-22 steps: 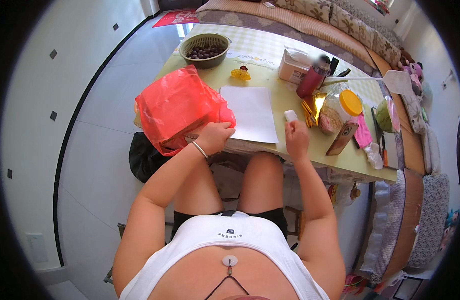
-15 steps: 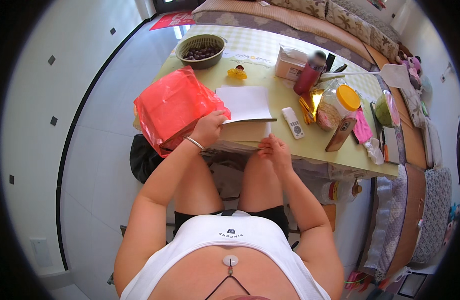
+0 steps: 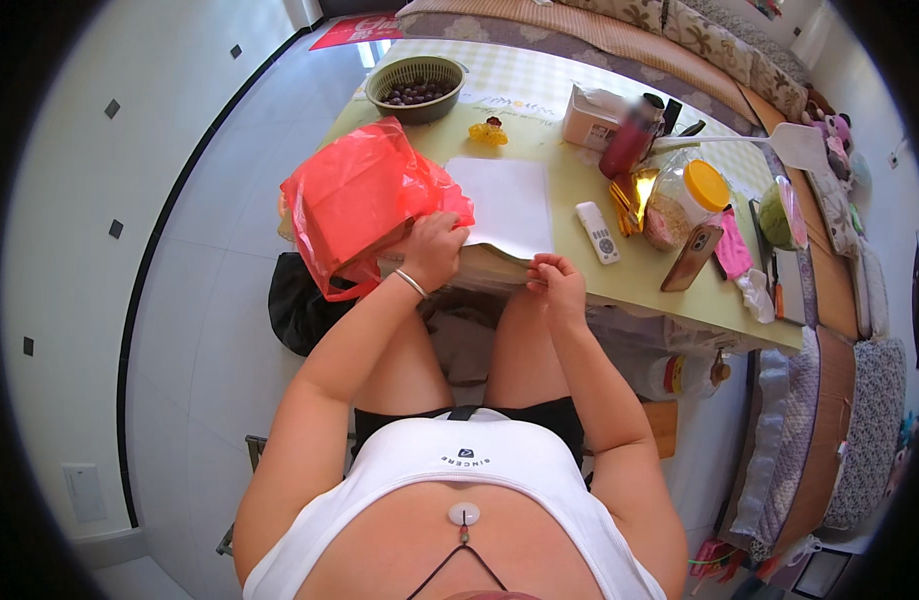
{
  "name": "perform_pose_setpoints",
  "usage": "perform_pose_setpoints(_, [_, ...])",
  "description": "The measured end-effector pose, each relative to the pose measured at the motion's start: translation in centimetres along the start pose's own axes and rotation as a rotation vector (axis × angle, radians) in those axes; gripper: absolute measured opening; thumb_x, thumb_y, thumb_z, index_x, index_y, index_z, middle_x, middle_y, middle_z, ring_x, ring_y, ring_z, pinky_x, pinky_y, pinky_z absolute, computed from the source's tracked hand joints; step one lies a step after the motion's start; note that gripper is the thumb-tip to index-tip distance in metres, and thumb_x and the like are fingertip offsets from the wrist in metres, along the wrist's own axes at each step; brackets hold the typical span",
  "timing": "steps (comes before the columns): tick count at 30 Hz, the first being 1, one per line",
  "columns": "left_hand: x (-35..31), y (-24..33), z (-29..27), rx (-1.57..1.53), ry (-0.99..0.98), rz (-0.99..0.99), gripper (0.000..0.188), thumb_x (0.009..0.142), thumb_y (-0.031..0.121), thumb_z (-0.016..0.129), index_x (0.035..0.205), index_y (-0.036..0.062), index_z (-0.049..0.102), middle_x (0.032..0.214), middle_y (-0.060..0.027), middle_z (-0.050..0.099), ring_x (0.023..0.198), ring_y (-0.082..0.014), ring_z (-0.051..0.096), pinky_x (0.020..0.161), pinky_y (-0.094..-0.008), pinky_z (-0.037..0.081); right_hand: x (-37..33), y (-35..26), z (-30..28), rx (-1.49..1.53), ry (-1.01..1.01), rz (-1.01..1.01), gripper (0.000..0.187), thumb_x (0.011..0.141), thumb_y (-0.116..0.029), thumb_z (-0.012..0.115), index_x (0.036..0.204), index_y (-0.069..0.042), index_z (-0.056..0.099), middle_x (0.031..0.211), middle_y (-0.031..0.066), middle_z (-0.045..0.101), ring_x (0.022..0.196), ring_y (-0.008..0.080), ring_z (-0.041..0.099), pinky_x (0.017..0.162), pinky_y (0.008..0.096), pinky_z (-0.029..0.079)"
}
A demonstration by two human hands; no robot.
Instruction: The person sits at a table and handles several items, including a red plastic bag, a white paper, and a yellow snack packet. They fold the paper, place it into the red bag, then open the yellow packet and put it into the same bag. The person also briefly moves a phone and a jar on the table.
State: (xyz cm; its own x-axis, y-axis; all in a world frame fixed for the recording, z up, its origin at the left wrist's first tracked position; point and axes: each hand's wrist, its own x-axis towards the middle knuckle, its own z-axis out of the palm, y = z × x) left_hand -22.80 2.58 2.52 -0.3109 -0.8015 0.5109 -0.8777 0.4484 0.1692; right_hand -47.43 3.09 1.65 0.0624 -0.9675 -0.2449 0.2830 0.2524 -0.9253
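A white sheet of paper (image 3: 504, 205) lies on the table with its near edge raised and bent, showing a thin dark border. My left hand (image 3: 435, 248) is closed at the near left corner of the paper, its fingertips partly hidden and against the rim of a red plastic bag (image 3: 354, 195). The bag covers something boxy and stands just left of the paper. At the near right corner, my right hand (image 3: 557, 280) pinches the paper's edge between thumb and fingers.
Behind the paper are a green basket (image 3: 415, 108) of dark round fruit and a small yellow ornament (image 3: 488, 131). To the right stand a white remote (image 3: 597, 233), a propped phone (image 3: 692, 257), a yellow-lidded jar (image 3: 679, 200), a red bottle (image 3: 629, 142) and a tissue box (image 3: 589, 117).
The paper's near edge has come down toward the table edge and bends now. My right hand has risen to its near right corner; my left hand stays by the bag.
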Motion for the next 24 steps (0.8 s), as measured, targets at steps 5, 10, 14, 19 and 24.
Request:
perform_pose_setpoints(5, [-0.7, 0.2, -1.3, 0.076, -0.172, 0.163, 0.028, 0.065, 0.014, 0.068, 0.092, 0.0084, 0.063, 0.096, -0.0095, 0.056, 0.099, -0.0287, 0.055, 0.093, -0.0449, 0.040, 2.0, 0.0, -2.4, -0.221, 0.189, -0.307, 0.024, 0.085, -0.003, 0.058, 0.109, 0.002, 0.062, 0.099, 0.0081, 0.064, 0.087, 0.0132, 0.060, 0.075, 0.0269, 0.051])
perform_pose_setpoints(10, [-0.9, 0.5, -1.4, 0.127, -0.149, 0.186, 0.032, 0.064, 0.011, 0.068, 0.094, 0.0078, 0.059, 0.096, -0.0104, 0.054, 0.097, -0.0286, 0.054, 0.097, -0.0457, 0.039, 3.8, -2.3, -2.2, -0.153, 0.090, 0.050, 0.027, 0.087, -0.012, 0.059, 0.109, 0.003, 0.061, 0.095, 0.0076, 0.064, 0.082, 0.0145, 0.061, 0.068, 0.0267, 0.050])
perform_pose_setpoints(14, [-0.9, 0.4, -0.5, 0.129, -0.114, 0.191, 0.030, 0.061, 0.006, 0.067, 0.090, 0.0070, 0.057, 0.093, -0.0113, 0.053, 0.094, -0.0292, 0.054, 0.093, -0.0441, 0.040, 6.4, -3.4, -2.4, -0.216, 0.041, 0.180, 0.022, 0.086, -0.017, 0.060, 0.099, 0.000, 0.061, 0.086, 0.0055, 0.063, 0.070, 0.0135, 0.060, 0.055, 0.0252, 0.043])
perform_pose_setpoints(19, [-0.7, 0.0, -0.3, 0.000, -0.178, 0.090, 0.041, 0.058, 0.008, 0.071, 0.098, 0.0045, 0.059, 0.098, -0.0138, 0.057, 0.095, -0.0332, 0.056, 0.088, -0.0429, 0.045, 9.6, -3.4, -2.9, -0.246, 0.002, 0.344, 0.019, 0.086, -0.022, 0.062, 0.088, -0.004, 0.060, 0.080, 0.0040, 0.060, 0.058, 0.0131, 0.052, 0.048, 0.0265, 0.039])
perform_pose_setpoints(24, [-0.6, -0.7, -1.1, -0.141, -0.214, 0.013, 0.035, 0.062, 0.005, 0.068, 0.096, 0.0042, 0.062, 0.101, -0.0134, 0.060, 0.092, -0.0335, 0.058, 0.083, -0.0421, 0.048, 9.9, -3.4, -1.5, -0.344, 0.036, 0.283, 0.023, 0.086, -0.028, 0.067, 0.086, -0.005, 0.062, 0.079, 0.0045, 0.060, 0.058, 0.0149, 0.054, 0.049, 0.0287, 0.040])
